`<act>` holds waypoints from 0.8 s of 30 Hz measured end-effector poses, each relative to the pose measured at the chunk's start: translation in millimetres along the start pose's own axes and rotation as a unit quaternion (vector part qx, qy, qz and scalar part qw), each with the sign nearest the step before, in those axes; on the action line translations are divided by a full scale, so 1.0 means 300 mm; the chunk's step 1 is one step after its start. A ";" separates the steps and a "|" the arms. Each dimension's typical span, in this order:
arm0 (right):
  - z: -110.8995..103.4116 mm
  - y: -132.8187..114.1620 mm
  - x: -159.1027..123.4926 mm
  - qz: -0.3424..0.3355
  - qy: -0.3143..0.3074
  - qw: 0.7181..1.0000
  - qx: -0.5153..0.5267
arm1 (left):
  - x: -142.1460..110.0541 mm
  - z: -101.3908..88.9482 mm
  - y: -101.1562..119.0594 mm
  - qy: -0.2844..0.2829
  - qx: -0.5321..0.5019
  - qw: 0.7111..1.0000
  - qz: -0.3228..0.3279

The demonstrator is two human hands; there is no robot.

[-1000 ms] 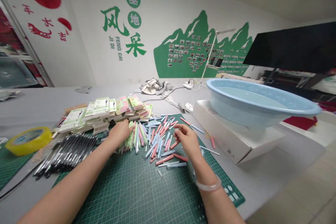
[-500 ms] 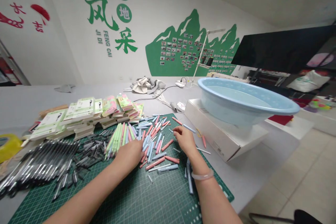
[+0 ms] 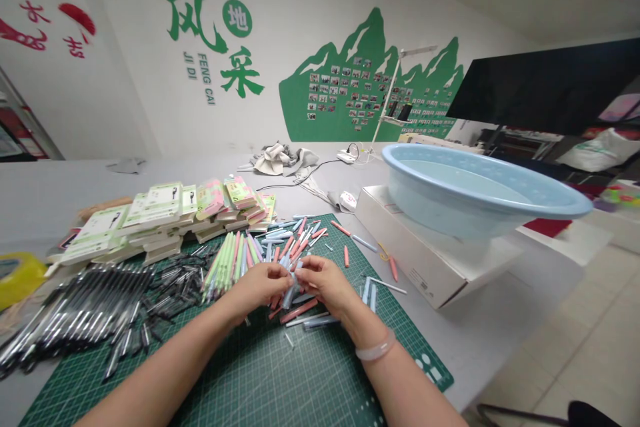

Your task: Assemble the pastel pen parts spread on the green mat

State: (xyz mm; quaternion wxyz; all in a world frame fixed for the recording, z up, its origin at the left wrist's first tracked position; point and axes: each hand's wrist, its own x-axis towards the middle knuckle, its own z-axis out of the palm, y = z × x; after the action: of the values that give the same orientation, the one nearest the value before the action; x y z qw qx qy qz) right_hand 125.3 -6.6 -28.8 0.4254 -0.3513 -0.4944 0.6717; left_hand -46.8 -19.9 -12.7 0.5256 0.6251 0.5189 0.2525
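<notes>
A heap of pastel pen barrels [image 3: 280, 247] in green, blue, pink and red lies on a green cutting mat [image 3: 260, 373]. My left hand [image 3: 260, 283] and my right hand [image 3: 320, 280] meet over the near edge of the heap, fingers curled and pinched together around a blue pen barrel [image 3: 290, 290] held between them. A pale bracelet [image 3: 373, 350] circles my right wrist. Green barrels [image 3: 225, 263] lie in a row just left of my left hand.
Black pens and clips [image 3: 95, 313] spread at the left. Stacked green and pink packets [image 3: 165, 210] sit behind the heap. A blue basin [image 3: 475, 190] rests on a white box [image 3: 425, 247] at the right. Yellow tape [image 3: 15, 273] is at far left; cloth [image 3: 283, 160] and cables lie behind.
Both hands have drawn together over the heap's near edge. My right hand came back left from the far side, and both now pinch a blue barrel.
</notes>
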 end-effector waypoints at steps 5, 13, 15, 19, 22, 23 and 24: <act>0.003 -0.003 -0.001 0.000 0.026 0.999 0.046 | -0.020 -0.001 0.022 -0.030 -0.070 0.997 -0.010; -0.041 -0.022 0.010 -0.103 0.073 0.988 -0.093 | -0.016 -0.057 0.056 0.072 -0.028 0.996 0.034; -0.047 -0.019 0.011 -0.179 0.078 0.948 -0.253 | -0.019 -0.082 0.065 0.120 -0.015 0.992 0.037; -0.023 0.012 0.013 -0.270 0.000 0.830 -0.488 | -0.026 -0.112 0.072 0.130 -0.003 0.991 0.036; 0.005 0.032 0.015 -0.287 -0.044 0.765 -0.575 | -0.027 -0.115 0.066 0.126 -0.004 0.991 0.048; 0.012 0.034 0.016 -0.290 -0.053 0.748 -0.595 | -0.026 -0.114 0.063 0.128 -0.002 0.990 0.051; 0.017 0.034 0.016 -0.291 -0.059 0.734 -0.611 | -0.024 -0.113 0.060 0.131 0.000 0.990 0.051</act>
State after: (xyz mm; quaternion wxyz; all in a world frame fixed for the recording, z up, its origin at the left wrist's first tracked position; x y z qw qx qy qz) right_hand 116.5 -5.5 -37.5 0.2638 -0.3338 -0.9007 0.0880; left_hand -71.4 -11.4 16.4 0.4399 0.6125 0.5501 0.3588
